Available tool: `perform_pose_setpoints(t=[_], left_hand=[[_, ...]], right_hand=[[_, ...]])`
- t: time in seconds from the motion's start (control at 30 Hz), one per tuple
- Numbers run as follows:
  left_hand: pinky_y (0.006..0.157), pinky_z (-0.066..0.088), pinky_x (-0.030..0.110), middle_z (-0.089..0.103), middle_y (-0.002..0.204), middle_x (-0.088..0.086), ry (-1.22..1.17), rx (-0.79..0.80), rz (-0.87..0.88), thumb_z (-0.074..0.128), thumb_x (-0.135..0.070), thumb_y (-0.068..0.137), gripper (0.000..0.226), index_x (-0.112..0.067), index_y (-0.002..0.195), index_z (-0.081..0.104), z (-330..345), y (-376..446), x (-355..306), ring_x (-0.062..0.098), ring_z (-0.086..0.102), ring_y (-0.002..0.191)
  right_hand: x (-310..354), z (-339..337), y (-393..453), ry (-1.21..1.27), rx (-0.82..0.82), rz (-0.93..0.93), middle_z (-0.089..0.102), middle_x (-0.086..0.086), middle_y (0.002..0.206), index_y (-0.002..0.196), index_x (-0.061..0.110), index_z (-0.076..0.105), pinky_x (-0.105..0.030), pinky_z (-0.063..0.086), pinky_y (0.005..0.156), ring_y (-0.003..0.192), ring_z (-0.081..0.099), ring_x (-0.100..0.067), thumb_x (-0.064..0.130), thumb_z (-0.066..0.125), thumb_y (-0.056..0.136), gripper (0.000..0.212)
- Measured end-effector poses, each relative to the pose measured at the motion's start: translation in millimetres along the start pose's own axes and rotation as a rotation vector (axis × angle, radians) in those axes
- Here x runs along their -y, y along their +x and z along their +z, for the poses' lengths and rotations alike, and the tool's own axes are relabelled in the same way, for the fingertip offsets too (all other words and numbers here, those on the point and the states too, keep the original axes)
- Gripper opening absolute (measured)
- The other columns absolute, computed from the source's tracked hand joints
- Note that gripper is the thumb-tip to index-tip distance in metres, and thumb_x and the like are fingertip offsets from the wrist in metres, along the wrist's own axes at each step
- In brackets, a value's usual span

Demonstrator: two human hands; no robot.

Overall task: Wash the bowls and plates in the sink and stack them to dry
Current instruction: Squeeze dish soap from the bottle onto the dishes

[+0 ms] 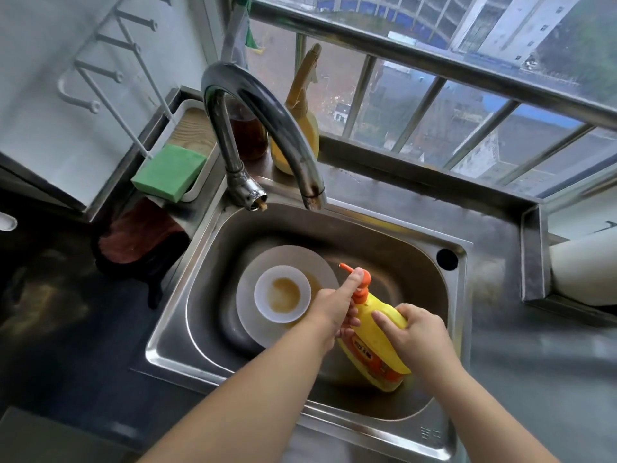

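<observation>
A steel sink [394, 235] fills the middle of the scene, and in its basin, left of centre, lies a pale plate [267, 259] with a small white bowl [283, 294] standing on it, brown residue pooled in the bowl's bottom. Just right of them, over the basin, a yellow soap bottle [374, 342] is held tilted, its long axis running from the near right up to the far left, so the orange pump [362, 282] and its thin nozzle point out over the plate's right edge. The right hand [419, 337] grips the bottle's upper body from the right, fingers curled across the yellow plastic. The left hand [335, 307] is at the bottle's neck, thumb stretched out and pressing on top of the pump; its other fingers curl under the neck, mostly hidden. The left hand and wrist cover the plate's near right edge, and the bottle's label is only partly readable. The curved faucet [267, 128] arches above the far-left side of the sink. Further left, a green sponge [168, 170] sits in a white tray [187, 108] at the counter's edge.
</observation>
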State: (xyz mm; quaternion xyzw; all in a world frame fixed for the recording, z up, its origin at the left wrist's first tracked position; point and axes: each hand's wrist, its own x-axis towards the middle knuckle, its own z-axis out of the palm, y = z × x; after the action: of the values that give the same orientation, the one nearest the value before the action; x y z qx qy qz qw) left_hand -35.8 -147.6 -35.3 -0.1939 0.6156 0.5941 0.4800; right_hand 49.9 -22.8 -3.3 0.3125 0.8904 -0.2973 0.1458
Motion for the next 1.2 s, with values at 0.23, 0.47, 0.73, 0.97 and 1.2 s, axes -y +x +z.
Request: perform_pose_setpoints(t=[0.23, 0.47, 0.73, 0.97, 1.2], left_hand=[[0.076, 0.054, 0.035, 0.057, 0.086, 0.006, -0.049, -0.007, -0.037, 0.059, -0.064, 0.081, 0.053, -0.012, 0.093, 0.061, -1, 5, 0, 0.020, 0.056, 0.082], [0.073, 0.060, 0.033, 0.061, 0.088, 0.008, -0.051, -0.027, -0.050, 0.060, -0.056, 0.084, 0.050, -0.008, 0.098, 0.060, -6, 4, -4, 0.020, 0.062, 0.082], [0.062, 0.055, 0.025, 0.062, 0.088, 0.009, -0.054, 0.008, -0.090, 0.059, -0.067, 0.078, 0.064, -0.008, 0.100, 0.062, -10, -2, -9, 0.020, 0.062, 0.081], [0.067, 0.059, 0.026, 0.066, 0.097, 0.009, -0.002, 0.008, -0.102, 0.059, -0.062, 0.080, 0.056, -0.009, 0.097, 0.061, -15, 0, -10, 0.022, 0.068, 0.085], [0.067, 0.060, 0.027, 0.068, 0.094, 0.009, 0.016, -0.050, -0.100, 0.062, -0.056, 0.080, 0.053, -0.008, 0.102, 0.061, -13, 2, -7, 0.021, 0.071, 0.078]], right_hand=[[-1, 5, -3, 0.017, -0.025, -0.021, 0.060, 0.011, 0.072, 0.086, 0.022, 0.062, -0.016, 0.043, 0.054, 0.066, 0.057, -0.005, 0.054, 0.057, 0.087, 0.033], [6, 9, -3, -0.009, -0.054, -0.048, 0.059, 0.010, 0.068, 0.082, 0.020, 0.062, -0.012, 0.034, 0.050, 0.062, 0.057, -0.004, 0.053, 0.056, 0.087, 0.035], [10, 10, -3, -0.047, -0.048, -0.048, 0.062, 0.007, 0.071, 0.083, 0.020, 0.062, -0.018, 0.048, 0.056, 0.064, 0.059, -0.006, 0.055, 0.055, 0.088, 0.036], [8, 16, -4, -0.023, -0.095, -0.053, 0.064, 0.005, 0.071, 0.082, 0.018, 0.063, -0.025, 0.054, 0.060, 0.064, 0.060, -0.008, 0.055, 0.056, 0.087, 0.038], [9, 18, -6, 0.005, -0.102, -0.066, 0.063, 0.005, 0.074, 0.084, 0.018, 0.063, -0.014, 0.044, 0.055, 0.065, 0.060, -0.006, 0.053, 0.056, 0.087, 0.036]])
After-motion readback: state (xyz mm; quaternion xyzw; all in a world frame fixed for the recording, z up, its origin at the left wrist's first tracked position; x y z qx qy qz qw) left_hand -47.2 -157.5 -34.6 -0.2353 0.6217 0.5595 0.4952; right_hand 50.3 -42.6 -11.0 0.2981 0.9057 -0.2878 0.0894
